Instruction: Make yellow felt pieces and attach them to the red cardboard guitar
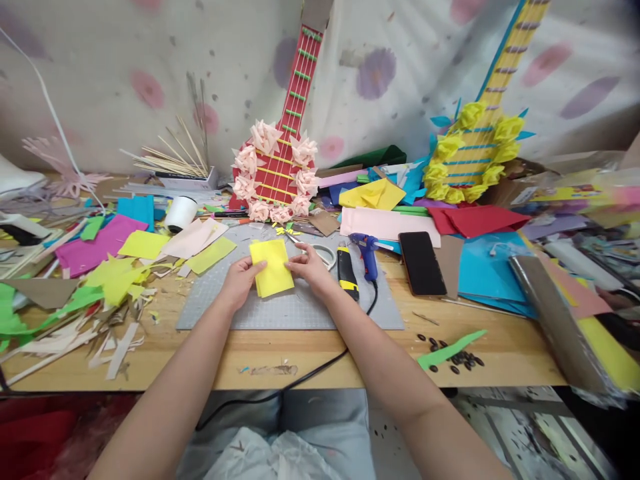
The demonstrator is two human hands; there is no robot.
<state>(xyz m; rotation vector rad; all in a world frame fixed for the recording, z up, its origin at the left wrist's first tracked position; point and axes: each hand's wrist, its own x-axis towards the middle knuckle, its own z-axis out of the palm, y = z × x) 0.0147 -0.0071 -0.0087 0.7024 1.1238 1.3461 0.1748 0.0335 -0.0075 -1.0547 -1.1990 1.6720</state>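
Heaps of pink, yellow and green paper offcuts [107, 257] crowd the wooden table's [310, 350] left side, beside a white tape roll [181, 213]. On the grey cutting mat [290, 310], the left hand [241, 280] pinches the left edge of a folded yellow paper sheet [271, 268]; the right hand [311, 267] pinches its right edge. Behind stands a red cardboard guitar [280, 170] ringed with paper flowers. Just right lie a black-and-yellow utility knife [347, 273], a blue glue gun [365, 250] and a black phone [423, 263].
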